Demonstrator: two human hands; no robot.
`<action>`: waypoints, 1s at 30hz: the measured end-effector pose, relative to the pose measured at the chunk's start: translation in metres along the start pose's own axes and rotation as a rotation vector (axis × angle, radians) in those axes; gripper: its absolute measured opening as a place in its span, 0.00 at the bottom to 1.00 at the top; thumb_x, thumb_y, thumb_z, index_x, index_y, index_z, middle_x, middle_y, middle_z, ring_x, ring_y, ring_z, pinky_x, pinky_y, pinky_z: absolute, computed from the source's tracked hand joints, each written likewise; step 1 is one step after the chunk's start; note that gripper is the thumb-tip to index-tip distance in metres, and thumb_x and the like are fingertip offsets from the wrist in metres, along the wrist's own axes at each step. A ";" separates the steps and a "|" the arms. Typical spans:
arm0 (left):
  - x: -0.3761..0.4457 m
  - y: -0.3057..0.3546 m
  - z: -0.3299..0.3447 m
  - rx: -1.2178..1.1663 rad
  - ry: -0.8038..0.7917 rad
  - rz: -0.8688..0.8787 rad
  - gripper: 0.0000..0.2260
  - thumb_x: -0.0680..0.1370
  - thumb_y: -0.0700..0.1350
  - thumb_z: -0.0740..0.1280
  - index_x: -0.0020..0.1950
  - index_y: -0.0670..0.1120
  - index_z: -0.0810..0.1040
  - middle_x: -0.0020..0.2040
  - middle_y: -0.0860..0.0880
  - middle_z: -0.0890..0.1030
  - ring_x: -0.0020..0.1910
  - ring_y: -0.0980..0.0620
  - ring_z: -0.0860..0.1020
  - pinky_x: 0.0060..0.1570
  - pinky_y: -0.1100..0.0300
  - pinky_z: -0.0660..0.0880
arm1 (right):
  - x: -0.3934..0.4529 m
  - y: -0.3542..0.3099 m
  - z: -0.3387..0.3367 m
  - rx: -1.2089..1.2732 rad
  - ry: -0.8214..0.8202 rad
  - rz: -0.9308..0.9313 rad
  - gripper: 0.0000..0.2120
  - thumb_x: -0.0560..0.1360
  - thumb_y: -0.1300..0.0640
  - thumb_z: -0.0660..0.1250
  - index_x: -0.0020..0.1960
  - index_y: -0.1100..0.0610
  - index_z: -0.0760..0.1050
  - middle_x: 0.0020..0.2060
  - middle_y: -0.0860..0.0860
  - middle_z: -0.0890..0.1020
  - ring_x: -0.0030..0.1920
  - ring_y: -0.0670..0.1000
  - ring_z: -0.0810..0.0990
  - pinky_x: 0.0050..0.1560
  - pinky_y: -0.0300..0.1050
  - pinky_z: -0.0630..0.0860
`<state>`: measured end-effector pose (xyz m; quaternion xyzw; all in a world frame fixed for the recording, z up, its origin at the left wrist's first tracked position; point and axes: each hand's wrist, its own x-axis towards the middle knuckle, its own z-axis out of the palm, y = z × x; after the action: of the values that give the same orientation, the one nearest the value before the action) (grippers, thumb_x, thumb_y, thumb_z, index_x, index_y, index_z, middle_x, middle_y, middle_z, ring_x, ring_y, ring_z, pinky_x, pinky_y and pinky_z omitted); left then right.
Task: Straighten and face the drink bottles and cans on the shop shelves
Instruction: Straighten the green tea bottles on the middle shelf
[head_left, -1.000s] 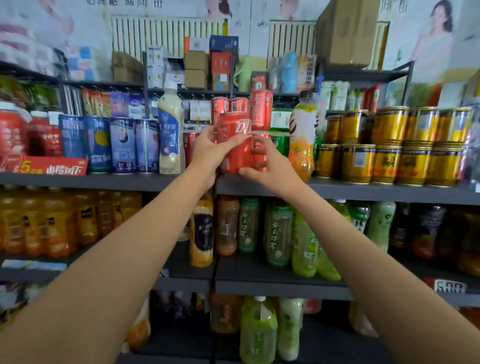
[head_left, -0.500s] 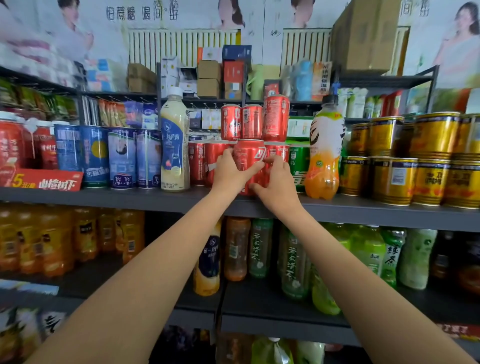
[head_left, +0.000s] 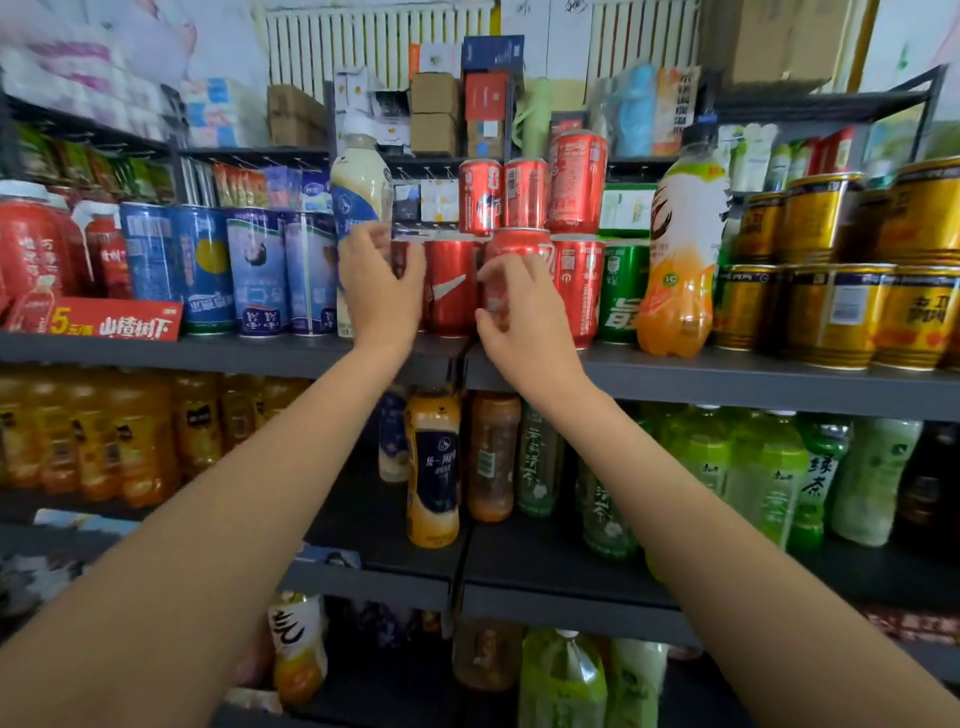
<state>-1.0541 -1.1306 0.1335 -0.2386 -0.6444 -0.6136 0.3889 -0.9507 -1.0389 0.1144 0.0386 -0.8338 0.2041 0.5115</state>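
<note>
Closest to me are the two bare forearms reaching up over the lower racks: green tea bottles on the right of the middle shelf, orange juice bottles on the left, and a few brown and milk-tea bottles between them. Above that is the grey top shelf with the red cans, two rows stacked, sitting between a tall cream bottle on the left and a green can and an orange bottle on the right. Gold cans fill the far right, blue cartons the left. Behind it all are boxes, a radiator and wall posters.

Compared with half a second back, both hands have let go of the front red can; it now stands on the shelf in the bottom row and the hands have spread apart.

The left hand has loosely bent fingers, up by the cream bottle and the leftmost can, gripping nothing that I can see. The right hand is relaxed too, fingers just brushing or hovering at the front can; can't tell which.
</note>
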 end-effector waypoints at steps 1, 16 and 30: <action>0.008 -0.007 -0.007 0.059 0.040 -0.017 0.17 0.77 0.45 0.66 0.62 0.41 0.68 0.60 0.44 0.71 0.56 0.51 0.71 0.59 0.58 0.70 | 0.003 -0.003 0.004 0.011 -0.045 0.001 0.14 0.73 0.67 0.64 0.58 0.61 0.70 0.55 0.55 0.71 0.51 0.52 0.74 0.51 0.47 0.75; 0.045 -0.050 -0.018 0.265 -0.217 -0.172 0.28 0.71 0.53 0.71 0.65 0.41 0.68 0.63 0.42 0.74 0.64 0.41 0.71 0.61 0.49 0.69 | 0.016 -0.015 0.052 0.123 -0.194 0.111 0.18 0.76 0.63 0.63 0.64 0.61 0.65 0.54 0.53 0.76 0.52 0.51 0.77 0.51 0.39 0.71; -0.049 -0.137 -0.171 -0.107 -0.684 0.131 0.26 0.67 0.55 0.67 0.62 0.47 0.70 0.60 0.46 0.73 0.62 0.52 0.71 0.61 0.64 0.69 | -0.056 -0.122 0.157 0.218 0.059 0.015 0.30 0.65 0.49 0.77 0.60 0.58 0.68 0.50 0.45 0.75 0.52 0.42 0.75 0.50 0.32 0.73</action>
<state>-1.0970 -1.3077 0.0020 -0.4913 -0.6878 -0.5045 0.1761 -1.0224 -1.2182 0.0403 0.0817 -0.7915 0.2985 0.5269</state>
